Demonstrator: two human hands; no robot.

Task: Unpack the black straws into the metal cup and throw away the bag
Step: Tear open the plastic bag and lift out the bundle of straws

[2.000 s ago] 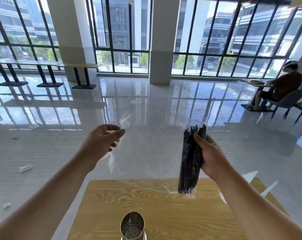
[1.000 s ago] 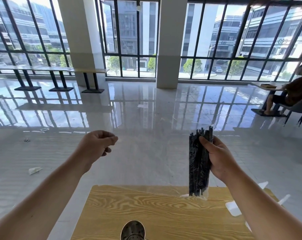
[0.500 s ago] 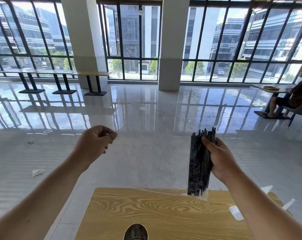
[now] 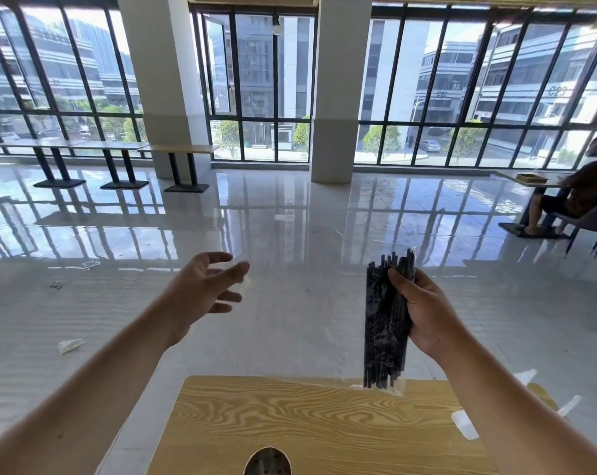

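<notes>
A bundle of black straws point(image 4: 386, 323) stands upright in a clear plastic bag whose bottom end point(image 4: 394, 389) hangs just above the far edge of the wooden table point(image 4: 324, 423). My right hand point(image 4: 427, 317) grips the bundle from the right, around its upper half. My left hand point(image 4: 204, 293) is held out over the floor to the left, palm up and fingers spread. A small scrap of clear plastic point(image 4: 244, 281) shows at its fingertips. Only the rim of the metal cup point(image 4: 267, 462) shows, at the bottom edge of the view.
Scraps of clear plastic point(image 4: 71, 345) lie on the glossy floor at the left, and white pieces point(image 4: 463, 425) beside the table's right edge. A person sits on a chair point(image 4: 578, 197) at far right. Benches point(image 4: 108, 147) line the windows.
My left hand has gone from a closed pinch to spread fingers, with a plastic scrap now at its fingertips. My right hand keeps holding the straws in much the same place.
</notes>
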